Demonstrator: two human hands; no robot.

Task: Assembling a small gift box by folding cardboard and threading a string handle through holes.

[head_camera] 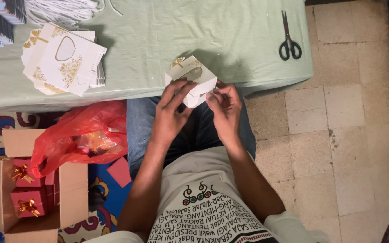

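Both my hands hold one small white paper box (193,77) with gold print and a heart-shaped window, just off the near edge of the green-covered table (158,31). My left hand (171,111) grips its lower left side with fingers spread over the face. My right hand (223,108) pinches its right flap. The box is partly folded and tilted.
A stack of flat white and gold box blanks (61,60) lies at the table's left. Black scissors (289,40) rest at the right. On the floor left of my knees sit a red plastic bag (84,135) and a cardboard box (28,189) with red bowed gift boxes.
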